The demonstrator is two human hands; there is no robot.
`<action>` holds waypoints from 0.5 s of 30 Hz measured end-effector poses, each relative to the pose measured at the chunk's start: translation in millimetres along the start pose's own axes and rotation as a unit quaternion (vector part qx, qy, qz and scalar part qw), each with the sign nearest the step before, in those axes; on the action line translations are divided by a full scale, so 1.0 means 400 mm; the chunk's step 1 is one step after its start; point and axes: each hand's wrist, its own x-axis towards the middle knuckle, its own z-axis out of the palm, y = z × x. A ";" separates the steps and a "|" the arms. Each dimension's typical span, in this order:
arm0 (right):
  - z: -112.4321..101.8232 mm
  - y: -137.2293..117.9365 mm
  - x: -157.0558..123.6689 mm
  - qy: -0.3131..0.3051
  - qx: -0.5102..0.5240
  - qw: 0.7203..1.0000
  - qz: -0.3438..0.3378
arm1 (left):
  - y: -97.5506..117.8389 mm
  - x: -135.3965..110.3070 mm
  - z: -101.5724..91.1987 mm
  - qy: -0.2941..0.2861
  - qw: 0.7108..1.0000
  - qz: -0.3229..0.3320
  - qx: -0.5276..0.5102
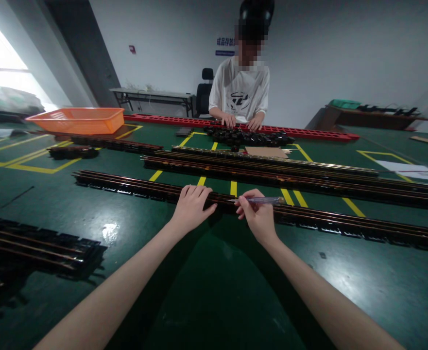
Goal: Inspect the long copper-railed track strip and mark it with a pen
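Note:
A long black strip (319,221) with copper-coloured rods along it lies across the green table in front of me. My left hand (192,209) rests on this strip, palm down, fingers stretched over it and the thumb apart. Just to its right, my right hand (257,216) pinches a slim pen-like tool (263,200) with a clear barrel. Its thin tip points left and meets the strip near my left thumb, as far as I can see. Whether the tool is a pen or a small screwdriver is unclear.
Beyond lie more long rodded strips (272,177). An orange basket (78,120) stands back left; another black strip assembly (35,245) lies near left. Across the table a person (240,92) handles black parts (250,137) beside a red slotted rail (316,132). White paper (410,170) lies right.

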 end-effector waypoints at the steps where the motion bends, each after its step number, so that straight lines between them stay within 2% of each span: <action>1: 0.000 0.000 0.000 0.001 -0.001 1.000 -0.001 | 0.001 -0.001 0.002 0.001 1.000 0.000 0.002; 15: 0.002 0.004 0.001 -0.007 -0.015 1.000 -0.002 | -0.002 -0.005 0.012 0.029 0.999 -0.011 0.017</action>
